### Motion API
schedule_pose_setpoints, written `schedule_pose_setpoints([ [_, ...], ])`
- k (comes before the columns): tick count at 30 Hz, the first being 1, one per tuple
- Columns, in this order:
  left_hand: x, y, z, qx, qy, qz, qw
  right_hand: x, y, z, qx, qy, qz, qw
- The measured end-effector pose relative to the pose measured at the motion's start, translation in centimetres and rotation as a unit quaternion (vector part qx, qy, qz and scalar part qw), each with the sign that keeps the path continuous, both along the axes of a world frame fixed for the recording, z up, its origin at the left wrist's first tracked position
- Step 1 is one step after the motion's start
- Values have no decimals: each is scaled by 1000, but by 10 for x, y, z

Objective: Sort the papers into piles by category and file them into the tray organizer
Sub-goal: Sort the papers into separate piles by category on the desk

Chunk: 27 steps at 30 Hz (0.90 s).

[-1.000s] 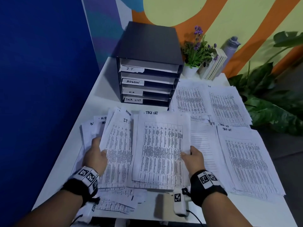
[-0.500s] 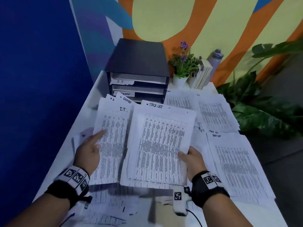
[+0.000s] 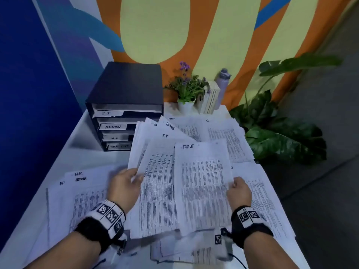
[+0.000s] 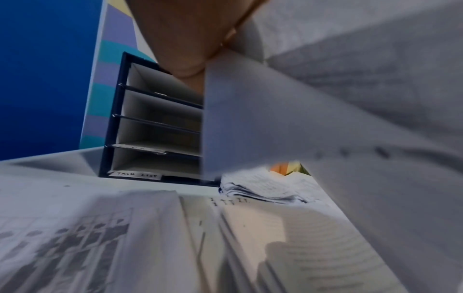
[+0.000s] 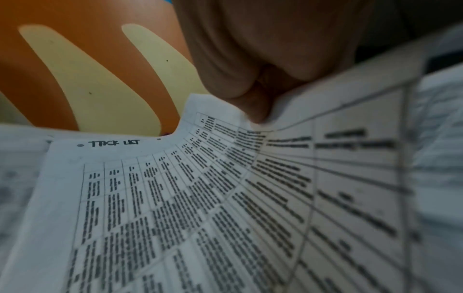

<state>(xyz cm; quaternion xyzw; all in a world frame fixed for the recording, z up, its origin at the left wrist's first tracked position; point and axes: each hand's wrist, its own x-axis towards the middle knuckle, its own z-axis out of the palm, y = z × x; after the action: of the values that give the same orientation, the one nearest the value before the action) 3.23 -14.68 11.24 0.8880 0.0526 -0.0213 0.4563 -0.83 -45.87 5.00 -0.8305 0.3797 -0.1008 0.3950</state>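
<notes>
White tabletop, thin printed sheets, left hand and right hand fingers pinching edges

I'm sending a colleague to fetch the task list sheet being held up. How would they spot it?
Start at the black tray organizer at the table's back left, then look nearer, at the fan of papers held above the table. The task list sheet is frontmost, pinched by the right hand, headed "TASK LIST".

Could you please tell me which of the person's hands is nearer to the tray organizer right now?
Left. The left hand grips the fanned papers just in front of the tray organizer; the right hand holds the task list sheet farther right.
</notes>
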Motion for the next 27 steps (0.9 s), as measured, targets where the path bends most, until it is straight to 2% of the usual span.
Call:
schedule_pose_setpoints([
  [4,13,-27,2,-42,25,22,999,-19,-80,-5,-68,100,-37,992],
  [7,16,-46,-2,-71,50,37,996,-28,-124,-6,-86,137,-42,986],
  [10,11,-64,-4,-87,62,52,993,-26,-138,-9,-162,155,-45,973],
  [12,7,-72,-7,-87,61,62,992,-15,-128,-7,-197,123,-5,973],
  [13,5,-76,-8,-89,58,66,992,-8,-119,-4,-147,80,46,985],
  [14,1,-78,-9,-90,55,70,992,-1,-106,0,-37,33,104,993],
  [15,-1,-79,-12,-94,55,73,991,3,-89,6,103,12,152,983],
  [16,-4,-80,-14,-104,57,77,990,6,-70,12,232,21,182,955],
  [17,-6,-80,-16,-110,58,79,989,8,-53,16,321,46,193,926],
  [18,-8,-79,-19,-108,57,80,989,9,-37,17,364,71,193,909],
  [19,-9,-77,-21,-98,53,78,991,9,-23,15,369,81,191,906],
  [23,-11,-53,-30,16,12,45,999,13,13,-17,228,136,226,937],
  [27,-17,-17,-34,88,-29,54,994,7,25,-32,120,144,300,935],
])
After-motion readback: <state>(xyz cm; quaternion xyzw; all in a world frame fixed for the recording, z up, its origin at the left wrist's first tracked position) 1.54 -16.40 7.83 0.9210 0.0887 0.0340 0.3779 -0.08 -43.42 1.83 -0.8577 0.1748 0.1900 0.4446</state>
